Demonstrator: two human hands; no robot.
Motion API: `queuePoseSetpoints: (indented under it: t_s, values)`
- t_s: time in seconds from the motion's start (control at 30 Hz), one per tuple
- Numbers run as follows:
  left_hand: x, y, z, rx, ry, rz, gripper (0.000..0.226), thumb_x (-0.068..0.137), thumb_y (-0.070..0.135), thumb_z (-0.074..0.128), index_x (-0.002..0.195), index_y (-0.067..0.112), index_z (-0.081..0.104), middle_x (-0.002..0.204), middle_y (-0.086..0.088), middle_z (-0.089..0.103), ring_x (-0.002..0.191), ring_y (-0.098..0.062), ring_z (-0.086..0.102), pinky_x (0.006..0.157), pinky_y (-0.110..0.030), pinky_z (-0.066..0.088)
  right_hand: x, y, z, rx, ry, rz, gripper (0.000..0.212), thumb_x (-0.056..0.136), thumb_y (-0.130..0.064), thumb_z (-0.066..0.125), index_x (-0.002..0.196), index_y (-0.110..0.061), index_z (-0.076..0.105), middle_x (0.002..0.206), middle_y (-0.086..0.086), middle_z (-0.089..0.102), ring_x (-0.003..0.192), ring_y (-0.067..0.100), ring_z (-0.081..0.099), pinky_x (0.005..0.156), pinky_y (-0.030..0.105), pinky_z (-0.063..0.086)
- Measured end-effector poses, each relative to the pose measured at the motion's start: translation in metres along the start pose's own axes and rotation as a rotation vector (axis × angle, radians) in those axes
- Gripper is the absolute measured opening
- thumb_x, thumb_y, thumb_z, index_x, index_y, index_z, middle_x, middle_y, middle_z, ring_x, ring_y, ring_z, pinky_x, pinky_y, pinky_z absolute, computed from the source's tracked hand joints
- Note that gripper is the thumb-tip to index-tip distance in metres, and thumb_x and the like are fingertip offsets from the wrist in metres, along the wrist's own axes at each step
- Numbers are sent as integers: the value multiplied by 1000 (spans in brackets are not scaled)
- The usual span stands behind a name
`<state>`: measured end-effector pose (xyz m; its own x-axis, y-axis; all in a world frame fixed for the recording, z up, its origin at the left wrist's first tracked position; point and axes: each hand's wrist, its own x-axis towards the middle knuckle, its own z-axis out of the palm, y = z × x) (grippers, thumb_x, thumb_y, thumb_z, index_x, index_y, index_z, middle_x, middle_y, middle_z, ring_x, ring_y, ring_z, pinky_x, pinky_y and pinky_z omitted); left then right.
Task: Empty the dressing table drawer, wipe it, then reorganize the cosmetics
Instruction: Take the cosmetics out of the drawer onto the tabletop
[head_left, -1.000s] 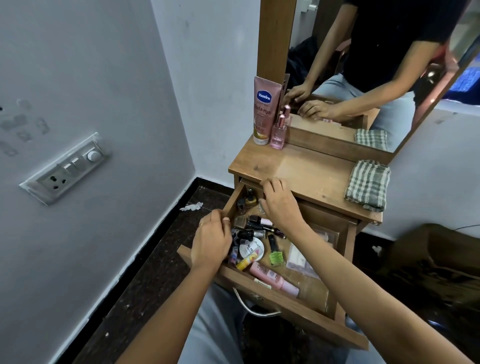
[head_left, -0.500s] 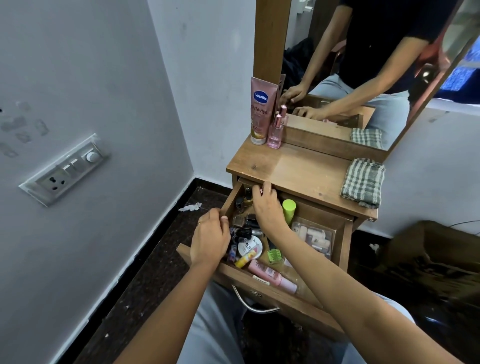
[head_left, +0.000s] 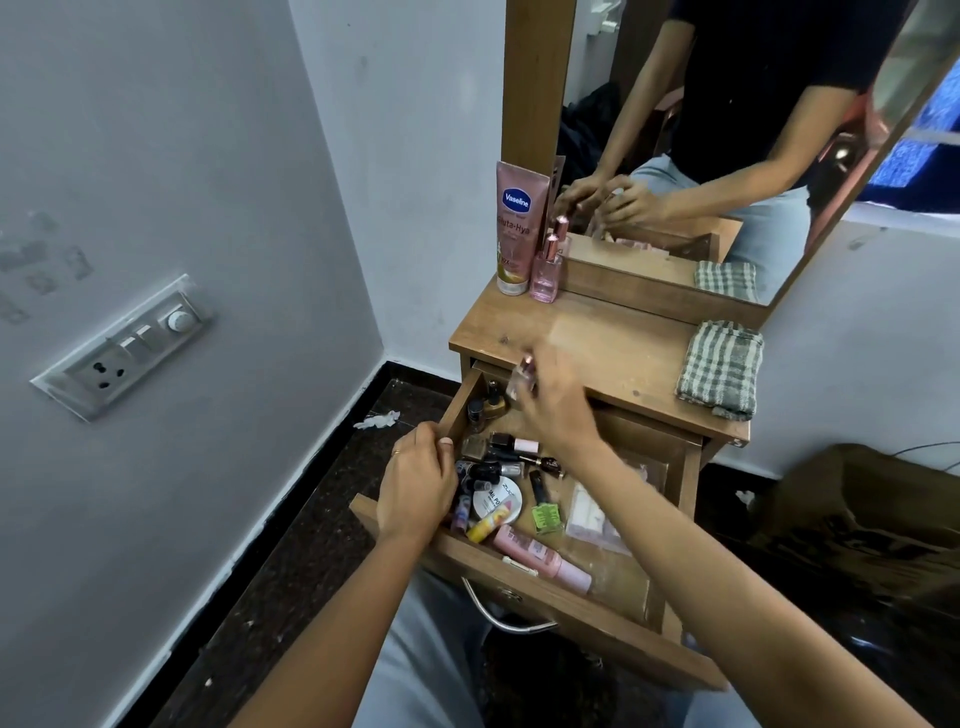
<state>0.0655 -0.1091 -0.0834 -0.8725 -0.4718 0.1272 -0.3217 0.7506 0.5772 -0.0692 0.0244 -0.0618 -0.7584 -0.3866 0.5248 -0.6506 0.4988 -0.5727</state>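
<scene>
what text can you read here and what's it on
"Vaseline": tall tube on the tabletop.
"Gluta-Hya": same tube, below the logo.
"ZUC": white tin in the drawer, rest hidden.
Too blurred: green sachet, lying tube, bottle in the right hand.

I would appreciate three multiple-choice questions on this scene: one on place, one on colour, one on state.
1. Where does the checked cloth lie? A on the floor; B at the right of the tabletop; C on the person's lap.
2. What colour is the Vaseline tube? A pink; B green; C black.
3. What is the right hand doing? A lying flat on the tabletop; B holding a small bottle above the drawer; C gripping the cloth.

1 B: it lies on the wood by the right edge.
2 A: its body is pink.
3 B: its fingers curl round the bottle over the open drawer.
</scene>
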Motion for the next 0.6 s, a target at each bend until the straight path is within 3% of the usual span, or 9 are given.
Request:
queuePoseSetpoints:
  t_s: [0.1,0.2,0.33,0.43,0.6]
  values:
    - [1,1,0,-4,-3,1,25,102,26,40,118,13,55,113,-6,62,109,-22,55,76,-29,43,47,-5,-42,188,191,79,29,84,2,60,110,-6,49,82,-4,53,68,5,51,61,17,45]
    - [1,2,0,1,-11,-9,27,102,27,40,120,14,54,115,-7,63,110,-23,55,79,-33,47,85,11,-63,171,257,167,33,77,3,66,104,-5,49,80,-10,52,67,-2,50,60,11,41]
    - [0,0,0,-2,-6,-1,26,102,28,40,119,15,54,114,-6,63,108,-22,57,77,-32,48,102,41,-54,158,154,280,35,77,1,70,106,-3,51,83,-2,58,71,8,55,65,24,46]
    - [1,0,0,-5,-3,4,26,102,29,40,118,14,54,114,-6,62,105,-22,59,77,-33,49,104,56,-45,197,134,317,34,76,0,72,102,-8,53,91,0,63,84,14,62,78,33,54]
    - [2,0,1,4,-9,7,24,102,27,41,117,13,54,114,-7,62,109,-22,55,76,-30,44,100,67,-30,204,136,388,44,73,3,76,110,-11,55,101,2,67,93,15,65,84,34,55]
